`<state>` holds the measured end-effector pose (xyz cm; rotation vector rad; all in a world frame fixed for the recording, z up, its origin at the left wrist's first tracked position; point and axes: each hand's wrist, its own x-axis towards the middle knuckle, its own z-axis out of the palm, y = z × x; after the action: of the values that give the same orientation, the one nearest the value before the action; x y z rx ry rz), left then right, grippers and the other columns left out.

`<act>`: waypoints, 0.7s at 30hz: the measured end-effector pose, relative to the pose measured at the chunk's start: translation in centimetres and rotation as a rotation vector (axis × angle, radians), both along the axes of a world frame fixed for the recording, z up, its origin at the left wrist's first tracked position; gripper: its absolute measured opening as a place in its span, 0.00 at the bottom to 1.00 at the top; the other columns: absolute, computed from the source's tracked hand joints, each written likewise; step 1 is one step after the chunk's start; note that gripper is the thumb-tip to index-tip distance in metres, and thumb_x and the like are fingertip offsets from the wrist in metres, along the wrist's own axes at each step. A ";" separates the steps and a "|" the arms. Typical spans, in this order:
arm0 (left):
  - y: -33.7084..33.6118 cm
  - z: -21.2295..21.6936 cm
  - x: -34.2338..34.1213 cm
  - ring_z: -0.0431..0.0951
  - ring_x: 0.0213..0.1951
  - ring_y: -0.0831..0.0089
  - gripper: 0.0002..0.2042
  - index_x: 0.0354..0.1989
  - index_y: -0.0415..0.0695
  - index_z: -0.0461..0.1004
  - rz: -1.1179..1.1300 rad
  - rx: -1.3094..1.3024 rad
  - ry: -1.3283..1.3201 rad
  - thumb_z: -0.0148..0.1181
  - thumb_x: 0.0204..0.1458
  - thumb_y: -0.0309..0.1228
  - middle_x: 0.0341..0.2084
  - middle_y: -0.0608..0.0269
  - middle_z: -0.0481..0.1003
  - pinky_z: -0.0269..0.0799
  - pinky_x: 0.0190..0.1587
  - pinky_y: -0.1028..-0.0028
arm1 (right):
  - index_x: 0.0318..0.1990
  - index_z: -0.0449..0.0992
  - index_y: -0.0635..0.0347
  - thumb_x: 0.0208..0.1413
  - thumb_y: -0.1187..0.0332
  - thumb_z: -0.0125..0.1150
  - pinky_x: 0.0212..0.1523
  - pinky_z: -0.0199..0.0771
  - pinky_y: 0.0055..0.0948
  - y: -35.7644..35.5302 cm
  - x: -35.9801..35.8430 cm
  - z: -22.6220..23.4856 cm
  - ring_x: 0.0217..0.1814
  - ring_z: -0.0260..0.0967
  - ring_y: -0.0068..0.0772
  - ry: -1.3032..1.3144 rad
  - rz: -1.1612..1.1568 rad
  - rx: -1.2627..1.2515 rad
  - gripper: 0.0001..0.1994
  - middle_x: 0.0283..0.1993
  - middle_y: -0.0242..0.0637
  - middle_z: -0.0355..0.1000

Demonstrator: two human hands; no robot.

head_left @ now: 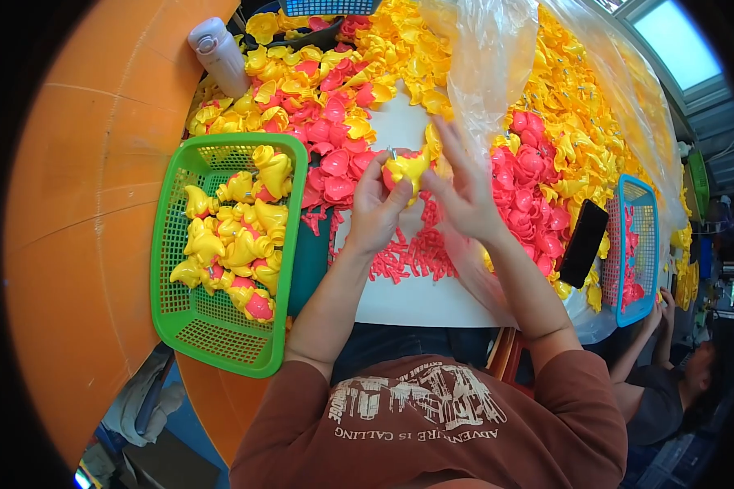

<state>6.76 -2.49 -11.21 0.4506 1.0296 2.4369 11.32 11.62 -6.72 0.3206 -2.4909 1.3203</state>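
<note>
Shirt, yellow piece, pin pointing away

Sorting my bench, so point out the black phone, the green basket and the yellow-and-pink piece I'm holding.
Black phone (584, 244): head view, middle of its dark face.
Green basket (293, 236): head view, right-hand rim.
Held piece (410, 168): head view, its yellow part.

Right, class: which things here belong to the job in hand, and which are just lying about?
Likely belong: yellow-and-pink piece in the left hand; yellow shells; pink shells; small pink parts; green basket.

Likely lying about: pale bottle; black phone.
</note>
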 end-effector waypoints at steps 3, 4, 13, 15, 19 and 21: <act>0.2 0.6 0.6 0.67 0.50 0.72 0.24 0.55 0.38 0.59 0.002 0.090 0.102 0.58 0.52 0.31 0.47 0.58 0.67 0.63 0.55 0.72 | 0.57 0.62 0.67 0.56 0.68 0.56 0.59 0.57 0.30 1.0 -0.1 -0.9 0.65 0.53 0.32 -0.160 -0.063 -0.476 0.23 0.62 0.49 0.58; 0.1 1.4 0.4 0.69 0.51 0.70 0.26 0.55 0.38 0.59 -0.034 0.109 0.076 0.61 0.50 0.34 0.50 0.57 0.66 0.67 0.52 0.72 | 0.55 0.65 0.68 0.57 0.68 0.55 0.54 0.61 0.25 0.9 0.0 -0.3 0.58 0.60 0.28 -0.242 -0.008 -0.593 0.20 0.57 0.45 0.63; 0.8 -0.6 -0.1 0.68 0.48 0.71 0.21 0.52 0.37 0.65 0.151 -0.180 0.198 0.61 0.50 0.29 0.44 0.63 0.64 0.62 0.56 0.73 | 0.34 0.71 0.60 0.63 0.61 0.43 0.32 0.68 0.18 -4.0 -1.2 -0.8 0.32 0.67 0.17 -0.236 -0.339 -1.081 0.14 0.31 0.30 0.69; 1.0 -0.7 0.4 0.68 0.49 0.71 0.22 0.53 0.37 0.64 0.203 -0.212 0.269 0.61 0.50 0.29 0.45 0.62 0.64 0.63 0.55 0.74 | 0.28 0.66 0.59 0.63 0.62 0.44 0.27 0.61 0.19 -4.5 -1.6 -0.8 0.28 0.59 0.14 -0.036 -0.448 -0.792 0.14 0.26 0.26 0.61; 1.3 0.1 0.8 0.67 0.51 0.72 0.24 0.54 0.37 0.62 0.100 -0.082 0.103 0.62 0.49 0.29 0.49 0.59 0.64 0.63 0.55 0.75 | 0.25 0.63 0.59 0.62 0.64 0.44 0.26 0.59 0.18 -4.8 -2.7 -1.7 0.27 0.56 0.13 0.131 -0.381 -0.960 0.13 0.24 0.26 0.59; 1.5 0.6 0.7 0.66 0.53 0.73 0.26 0.56 0.37 0.61 0.039 -0.007 0.077 0.63 0.49 0.30 0.52 0.57 0.64 0.63 0.55 0.75 | 0.26 0.63 0.59 0.61 0.65 0.44 0.26 0.58 0.18 -4.9 -3.1 -1.7 0.27 0.56 0.13 0.133 -0.364 -1.048 0.12 0.24 0.26 0.59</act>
<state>7.46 -1.04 -10.62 0.5301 1.0880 2.4670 8.21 6.68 -8.44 -0.2665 -1.3600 2.0738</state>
